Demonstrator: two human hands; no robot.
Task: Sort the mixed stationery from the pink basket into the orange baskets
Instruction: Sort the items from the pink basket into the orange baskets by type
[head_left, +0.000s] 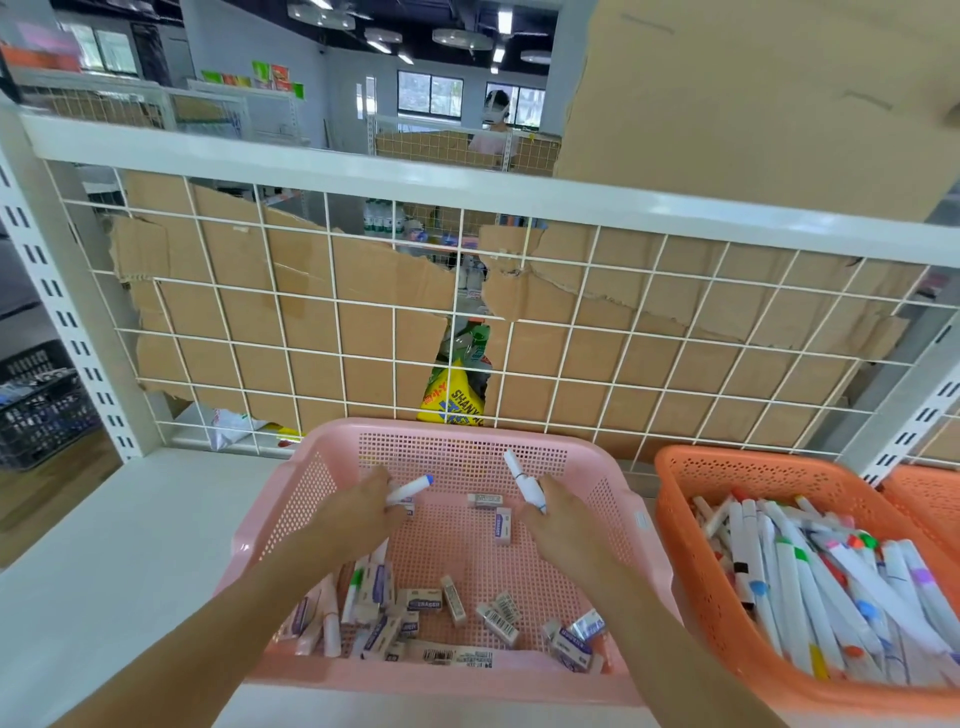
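Observation:
A pink basket (618, 499) stands in front of me with several erasers (503, 526) and a few white markers (332, 618) on its floor. Over the far part of the basket my left hand (358, 512) grips a white marker with a blue cap (413, 487). To the right of it my right hand (561, 519) holds another white marker (522, 480), tilted up and away from me. An orange basket (691, 525) to the right is full of white markers with coloured caps (810, 582).
A second orange basket (924, 499) shows at the far right edge. A white wire grid backed with torn cardboard (311, 322) closes the shelf behind the baskets. Shelf uprights (62, 322) stand at the left. A person stands far back beyond the grid.

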